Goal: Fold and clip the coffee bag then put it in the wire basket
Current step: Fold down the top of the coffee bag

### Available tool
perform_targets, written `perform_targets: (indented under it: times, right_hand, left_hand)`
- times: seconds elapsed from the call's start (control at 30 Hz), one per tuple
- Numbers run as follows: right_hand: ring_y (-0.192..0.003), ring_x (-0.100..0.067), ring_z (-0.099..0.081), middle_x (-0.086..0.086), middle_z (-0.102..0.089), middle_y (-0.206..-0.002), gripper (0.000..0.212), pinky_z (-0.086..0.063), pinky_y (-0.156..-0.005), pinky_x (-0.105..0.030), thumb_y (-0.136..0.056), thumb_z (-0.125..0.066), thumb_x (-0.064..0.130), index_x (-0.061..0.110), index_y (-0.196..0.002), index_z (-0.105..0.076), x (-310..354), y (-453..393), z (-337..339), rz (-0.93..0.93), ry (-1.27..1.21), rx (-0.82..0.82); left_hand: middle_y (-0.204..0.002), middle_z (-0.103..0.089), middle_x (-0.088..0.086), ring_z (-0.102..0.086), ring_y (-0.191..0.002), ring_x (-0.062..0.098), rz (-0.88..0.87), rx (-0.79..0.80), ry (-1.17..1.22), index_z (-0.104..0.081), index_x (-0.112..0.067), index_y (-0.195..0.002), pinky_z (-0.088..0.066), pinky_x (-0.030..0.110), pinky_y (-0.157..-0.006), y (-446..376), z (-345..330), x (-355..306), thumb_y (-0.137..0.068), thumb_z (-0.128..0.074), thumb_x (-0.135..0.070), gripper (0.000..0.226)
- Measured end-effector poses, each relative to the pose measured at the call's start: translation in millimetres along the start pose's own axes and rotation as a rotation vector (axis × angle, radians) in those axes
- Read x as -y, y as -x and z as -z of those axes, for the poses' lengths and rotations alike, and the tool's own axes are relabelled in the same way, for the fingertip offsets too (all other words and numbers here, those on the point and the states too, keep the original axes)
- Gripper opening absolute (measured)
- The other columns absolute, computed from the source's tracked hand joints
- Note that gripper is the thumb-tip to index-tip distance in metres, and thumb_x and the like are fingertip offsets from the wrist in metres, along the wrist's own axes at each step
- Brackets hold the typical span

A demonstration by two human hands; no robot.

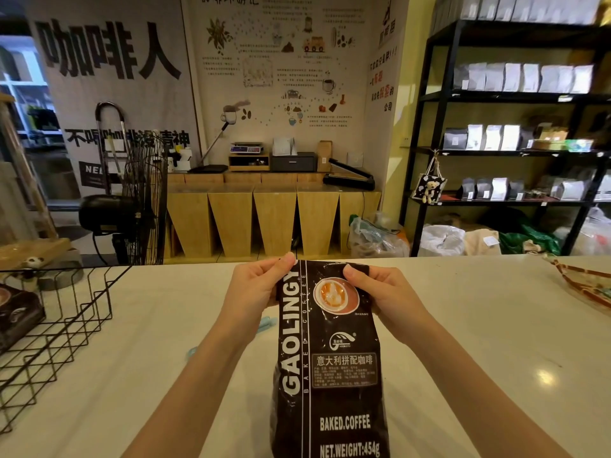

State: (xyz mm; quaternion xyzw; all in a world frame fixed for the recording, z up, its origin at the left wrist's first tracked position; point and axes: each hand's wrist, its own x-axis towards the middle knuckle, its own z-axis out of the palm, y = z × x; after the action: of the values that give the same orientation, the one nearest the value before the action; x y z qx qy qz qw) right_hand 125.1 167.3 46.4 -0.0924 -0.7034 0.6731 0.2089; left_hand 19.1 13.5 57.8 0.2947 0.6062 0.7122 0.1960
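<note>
The coffee bag [325,352] stands upright on the pale surface [463,342] right in front of the person, its base near the bottom edge of the view and its top held up between both hands. The left hand [256,285] pinches the top left corner, the right hand [380,292] the top right corner, fingers [355,276] closed on the film at each side. The lower body looks full and lumpy (printed net weight 454g), so it should feel fairly heavy and sit steady on its own, while the glossy film is thin, soft and likely slippery. The upper part looks flat and empty, which is the sensible place to hold and crease. A pale blue item [266,323], possibly the clip, lies on the surface just behind the left wrist, partly hidden. The wire basket [66,325] sits at the left, well apart from the bag, with a dark packet already inside
</note>
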Motion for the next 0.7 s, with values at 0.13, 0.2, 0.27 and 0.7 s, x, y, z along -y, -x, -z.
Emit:
perform_targets:
  times: [0.13,0.2,0.27,0.7]
  right_hand:
    - [-0.076,-0.025,-0.069,-0.01,-0.073,-0.078,0.034,-0.054,-0.061,-0.02,-0.072,-0.06,0.037,0.008,-0.084,-0.072,-0.2,-0.5,0.8,0.005,0.018,-0.009]
    - [-0.075,-0.024,-0.069,-0.011,-0.073,-0.079,0.033,-0.055,-0.061,-0.02,-0.072,-0.061,0.036,0.007,-0.085,-0.072,0.4,-0.8,0.6,0.01,0.029,-0.015]
    - [-0.074,-0.022,-0.069,-0.01,-0.073,-0.079,0.027,-0.054,-0.064,-0.023,-0.077,-0.061,0.031,0.008,-0.087,-0.072,1.0,-1.5,1.3,0.029,0.051,-0.023]
    - [-0.076,-0.02,-0.07,-0.011,-0.074,-0.083,0.031,-0.055,-0.066,-0.019,-0.076,-0.062,0.03,0.006,-0.092,-0.071,1.3,-3.1,2.1,0.038,0.033,-0.025]
  left_hand:
    - [-0.072,-0.073,0.004,-0.068,-0.068,0.017,0.008,0.024,0.023,-0.069,-0.014,-0.091,-0.054,0.024,-0.061,0.2,-0.3,4.3,-0.068,-0.065,-0.031,0.028]
    - [-0.073,-0.074,0.004,-0.069,-0.068,0.017,-0.008,0.011,-0.002,-0.068,-0.016,-0.096,-0.056,0.024,-0.061,-1.0,0.1,5.1,-0.072,-0.065,-0.026,0.027]
    - [-0.071,-0.073,0.004,-0.069,-0.066,0.016,-0.011,-0.015,0.003,-0.068,-0.012,-0.092,-0.055,0.022,-0.06,-1.6,-1.1,7.0,-0.08,-0.06,-0.023,0.018]
    - [-0.069,-0.074,0.005,-0.069,-0.064,0.016,0.002,-0.04,0.024,-0.071,-0.01,-0.08,-0.054,0.025,-0.062,-2.4,-2.4,9.4,-0.082,-0.059,-0.027,0.021]
